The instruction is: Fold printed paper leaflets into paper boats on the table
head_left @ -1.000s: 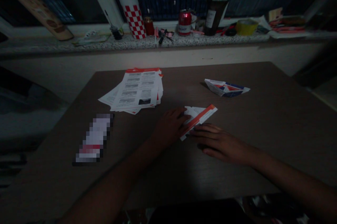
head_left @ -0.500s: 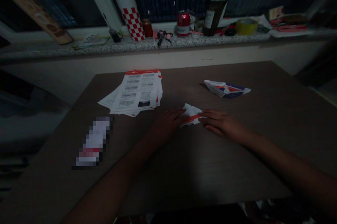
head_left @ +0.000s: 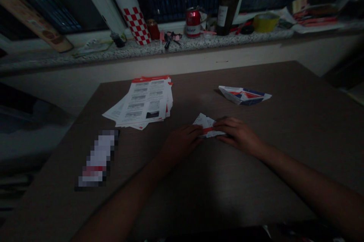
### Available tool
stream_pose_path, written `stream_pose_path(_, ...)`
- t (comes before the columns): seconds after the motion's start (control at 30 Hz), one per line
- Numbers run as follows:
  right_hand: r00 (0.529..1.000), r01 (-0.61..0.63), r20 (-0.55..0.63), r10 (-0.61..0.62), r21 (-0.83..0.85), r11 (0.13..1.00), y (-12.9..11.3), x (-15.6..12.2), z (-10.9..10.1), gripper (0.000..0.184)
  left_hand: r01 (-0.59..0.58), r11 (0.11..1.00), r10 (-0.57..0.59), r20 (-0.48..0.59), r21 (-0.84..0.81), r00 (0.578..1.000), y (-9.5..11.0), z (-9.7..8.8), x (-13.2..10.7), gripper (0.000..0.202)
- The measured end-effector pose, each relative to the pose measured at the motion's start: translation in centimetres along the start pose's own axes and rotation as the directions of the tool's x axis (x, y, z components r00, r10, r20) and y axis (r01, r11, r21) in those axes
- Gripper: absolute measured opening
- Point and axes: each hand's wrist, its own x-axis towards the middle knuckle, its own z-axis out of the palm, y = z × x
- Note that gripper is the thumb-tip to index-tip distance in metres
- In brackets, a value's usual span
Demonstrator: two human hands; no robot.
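A small triangular piece of folded paper, white with a red band, lies on the table in front of me. My left hand has its fingertips on the paper's lower left corner. On the right side, my right hand grips it with the fingers on top and the thumb at the lower edge. The fingertips cover both side corners, while the peak points away from me. Behind my right hand sits a finished-looking paper boat in white, blue and red.
A fanned stack of printed sheets lies at the back left of the table. Nearer me is a pixelated phone-shaped object. Along the windowsill stand a checkered bottle, a red can, a dark bottle and yellow tape.
My left fingers have slid down toward the paper's lower edge, uncovering more of its left side. My right fingers reach slightly farther in over the paper. The view has shifted a little.
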Motion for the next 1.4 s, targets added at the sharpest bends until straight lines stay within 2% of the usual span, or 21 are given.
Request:
stream_pose_path(0.27, 1.0, 0.008, -0.014, -0.009, -0.042, 0.999, -0.2, 0.3, 0.0, 0.025, -0.03, 0.999, 0.031, -0.082, 0.021, 0.996, -0.1, 0.5, 0.0, 0.026)
stream_pose_path(0.6, 0.994, 0.02, -0.108, -0.033, -0.112, 0.993, -0.6, 0.3, 0.5, 0.018, -0.081, 0.995, 0.087, -0.09, 0.061, 0.992, 0.4, 0.1, 0.1, 0.022)
stream_pose_path(0.7, 0.987, 0.019, -0.154, -0.046, -0.174, 0.985, -1.1, 0.3, 0.3, 0.02, -0.027, 0.997, 0.034, -0.102, 0.067, 0.994, 0.6, 0.1, 0.1, 0.021)
stream_pose_path(0.83, 0.97, 0.007, -0.225, -0.092, -0.35, 0.937, -2.3, -0.2, -0.3, 0.026, 0.096, 0.992, -0.089, -0.086, 0.076, 0.992, 0.8, -0.1, 0.0, 0.02)
stream_pose_path(0.97, 0.985, 0.081, -0.097, -0.14, -0.452, 0.888, -3.7, -0.6, -0.5, 0.031, 0.165, 0.986, -0.162, -0.099, 0.023, 0.982, 1.0, -0.5, 0.1, 0.017)
stream_pose_path(1.1, 0.999, 0.036, 0.005, -0.037, -0.41, 0.911, -4.8, -0.2, 0.0, 0.041, 0.179, 0.982, -0.185, -0.15, -0.053, 0.971, 1.2, -0.8, 0.0, 0.017)
stream_pose_path(1.4, 0.998, -0.047, 0.03, 0.057, -0.281, 0.959, -5.9, 2.2, 0.5, 0.041, 0.164, 0.973, -0.207, -0.291, -0.164, 0.934, 1.3, -1.1, 0.0, 0.014)
